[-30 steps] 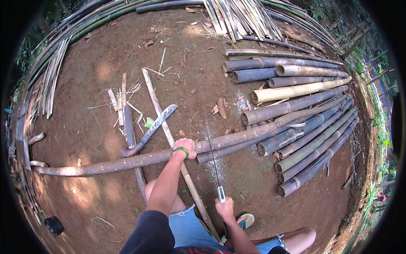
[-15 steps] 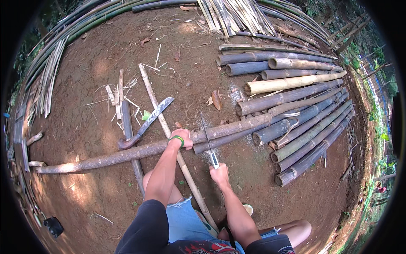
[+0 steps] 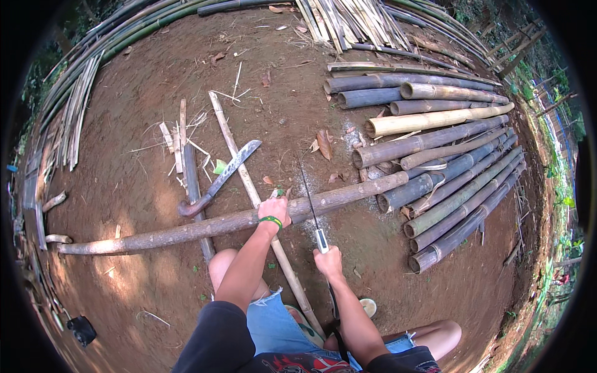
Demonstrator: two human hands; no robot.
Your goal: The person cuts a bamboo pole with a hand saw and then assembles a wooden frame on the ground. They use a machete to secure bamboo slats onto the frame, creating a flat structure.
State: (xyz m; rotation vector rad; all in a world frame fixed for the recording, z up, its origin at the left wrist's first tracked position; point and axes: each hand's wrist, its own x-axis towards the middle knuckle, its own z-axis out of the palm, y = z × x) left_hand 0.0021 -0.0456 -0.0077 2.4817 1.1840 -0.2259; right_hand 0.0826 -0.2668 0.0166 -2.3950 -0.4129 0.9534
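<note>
A long bark-covered wooden pole (image 3: pixel 180 232) lies crosswise in front of me. My left hand (image 3: pixel 274 210), a green band at its wrist, is closed over the pole near its middle. My right hand (image 3: pixel 328 261) grips the pale handle of a handsaw (image 3: pixel 313 211). The saw's narrow dark blade lies across the pole, just right of my left hand, with pale sawdust on the soil around it. Beneath the pole run a thin pale bamboo pole (image 3: pixel 286 266) and a dark bamboo piece (image 3: pixel 206 239). A machete (image 3: pixel 225 176) with a curved blade rests left of my left hand.
Several cut bamboo poles (image 3: pixel 429 149) lie side by side at the right. Split bamboo strips (image 3: pixel 354 25) are piled at the back, and more strips (image 3: pixel 81 112) lie at the far left. A small black object (image 3: pixel 81 331) is on the soil at the lower left.
The wooden pole's right end has shifted toward me; it now covers most of the dark bamboo beneath and shows apart from the piece behind it. Both hands keep their holds.
</note>
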